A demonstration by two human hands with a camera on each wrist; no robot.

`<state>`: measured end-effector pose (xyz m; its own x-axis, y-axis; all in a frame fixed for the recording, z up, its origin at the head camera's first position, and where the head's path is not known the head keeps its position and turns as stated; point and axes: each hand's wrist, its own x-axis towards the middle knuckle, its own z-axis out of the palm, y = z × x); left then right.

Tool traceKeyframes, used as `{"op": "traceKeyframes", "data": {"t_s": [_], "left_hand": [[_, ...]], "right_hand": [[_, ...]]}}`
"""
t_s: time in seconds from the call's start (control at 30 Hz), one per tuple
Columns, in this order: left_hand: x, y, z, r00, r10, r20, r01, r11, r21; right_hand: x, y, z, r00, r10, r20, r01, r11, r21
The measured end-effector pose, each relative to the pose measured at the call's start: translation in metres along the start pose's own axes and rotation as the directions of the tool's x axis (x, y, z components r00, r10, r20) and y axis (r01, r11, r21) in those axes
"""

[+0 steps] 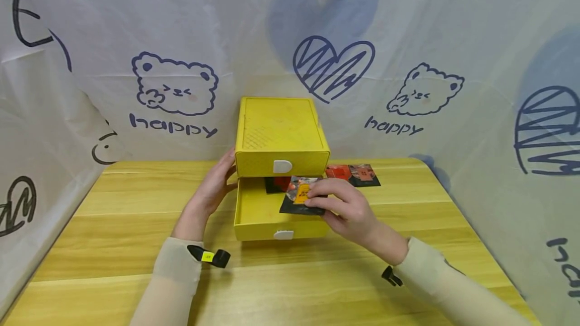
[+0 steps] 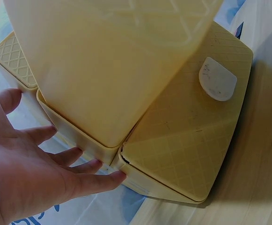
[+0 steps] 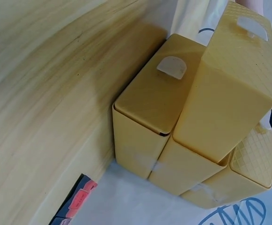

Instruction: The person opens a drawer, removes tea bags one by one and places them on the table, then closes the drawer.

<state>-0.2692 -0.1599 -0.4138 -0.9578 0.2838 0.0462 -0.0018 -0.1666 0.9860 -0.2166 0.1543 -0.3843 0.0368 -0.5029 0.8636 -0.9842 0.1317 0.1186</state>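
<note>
A yellow drawer cabinet [image 1: 281, 122] stands against the cloth backdrop. Its middle drawer [image 1: 254, 208] is pulled out, while the drawers above and below it are closed in the wrist views. My right hand [image 1: 348, 210] pinches a flat black printed packet [image 1: 296, 197] with an orange label, over the right part of that drawer. Behind it, a dark and red packet [image 1: 277, 185] shows inside the drawer. With fingers spread, my left hand [image 1: 214, 185] touches the cabinet's left side; its fingertips lie along the side wall [image 2: 140, 180] in the left wrist view.
Two flat red and black packets [image 1: 364, 175] lie on the wooden table [image 1: 136, 215] to the right of the cabinet. White drawer handles [image 1: 283, 166] stick out in front. A printed cloth [image 1: 254, 39] hangs close behind and at both sides.
</note>
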Motion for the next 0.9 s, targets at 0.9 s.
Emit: {"op": "traceKeyframes", "data": {"t_s": [0.9], "left_hand": [[0.001,-0.002,-0.002,1.000,0.008,0.002,-0.008,1.000,0.009]], "right_hand": [[-0.033,0.006,-0.020,0.985,0.163,-0.061,-0.166,0.985,-0.054]]}}
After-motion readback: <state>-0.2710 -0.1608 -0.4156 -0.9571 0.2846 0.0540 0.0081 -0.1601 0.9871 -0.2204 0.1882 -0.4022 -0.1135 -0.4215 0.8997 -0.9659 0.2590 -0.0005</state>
